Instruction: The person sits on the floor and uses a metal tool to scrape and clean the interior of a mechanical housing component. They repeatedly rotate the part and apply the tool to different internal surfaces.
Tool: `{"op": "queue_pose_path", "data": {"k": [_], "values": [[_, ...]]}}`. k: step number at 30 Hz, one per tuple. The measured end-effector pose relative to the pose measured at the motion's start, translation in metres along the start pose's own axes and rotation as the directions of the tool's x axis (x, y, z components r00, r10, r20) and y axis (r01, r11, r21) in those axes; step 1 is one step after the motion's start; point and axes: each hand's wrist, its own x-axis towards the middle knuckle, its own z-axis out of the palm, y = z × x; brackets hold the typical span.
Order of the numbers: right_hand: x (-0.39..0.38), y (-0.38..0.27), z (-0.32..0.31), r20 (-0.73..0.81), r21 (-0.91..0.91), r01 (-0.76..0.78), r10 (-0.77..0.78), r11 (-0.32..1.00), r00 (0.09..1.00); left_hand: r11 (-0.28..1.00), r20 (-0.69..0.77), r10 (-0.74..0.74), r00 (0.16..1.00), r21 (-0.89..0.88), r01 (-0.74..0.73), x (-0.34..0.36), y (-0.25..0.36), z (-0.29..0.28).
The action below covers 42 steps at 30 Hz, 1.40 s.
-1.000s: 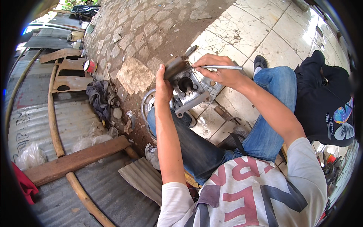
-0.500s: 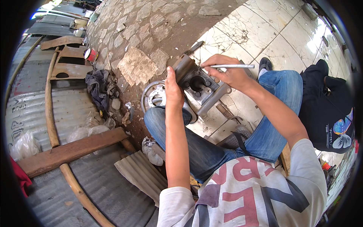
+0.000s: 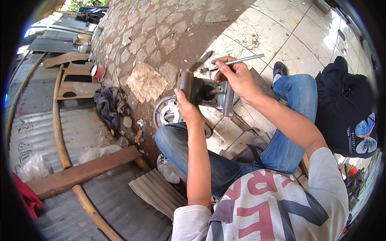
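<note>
My left hand (image 3: 188, 107) grips a heavy grey metal housing (image 3: 196, 90) by its near left side, above my bent left knee. The housing has a tube along its left side, a dark round opening and a short shaft standing out of that opening. Between the fingers and thumb of my right hand (image 3: 236, 78) is a slim silver-handled brush (image 3: 249, 58). Its dark bristly tip points left, just above the housing's far edge. Part of my right hand covers the far right corner of the housing.
A round metal wheel hub (image 3: 160, 114) lies below the housing. Beyond it are a dark brush (image 3: 206, 56) and a flat piece of cardboard (image 3: 146, 82). Corrugated metal sheets (image 3: 52, 128) and a wooden plank (image 3: 84, 170) are at left; a black garment (image 3: 341, 108) is at right.
The housing has turned in my left hand, its opening now facing differently. My right hand has moved slightly left; the brush handle has tilted up and its bristles have come into view.
</note>
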Motion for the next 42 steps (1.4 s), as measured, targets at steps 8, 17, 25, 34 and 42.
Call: {"op": "queue_pose_path", "data": {"k": [8, 17, 25, 34, 42], "values": [[0.014, -0.001, -0.017, -0.015, -0.071, 0.006, -0.007, 0.997, 1.0, 0.993, 0.208, -0.119, 0.971, 0.019, 0.117, -0.022, 0.016, -0.007], [0.029, 0.012, -0.034, -0.024, -0.176, 0.005, -0.009, 0.984, 1.0, 0.984, 0.283, -0.169, 0.944, 0.11, 0.143, -0.004, 0.03, 0.006], [0.031, 0.023, -0.042, -0.026, -0.455, 0.121, -0.149, 0.882, 0.988, 0.919, 0.234, -0.297, 0.926, 0.334, 0.211, 0.004, 0.057, 0.022], [0.02, -0.009, -0.032, 0.257, -0.658, 0.532, -0.504, 0.533, 0.824, 0.839, 0.057, -0.272, 0.961, 0.504, 0.207, 0.01, 0.045, 0.039], [0.004, -0.032, -0.042, 0.292, -0.516, 0.555, -0.475, 0.652, 0.83, 0.878, 0.073, -0.32, 0.945, 0.397, 0.267, 0.019, 0.051, 0.04]]}}
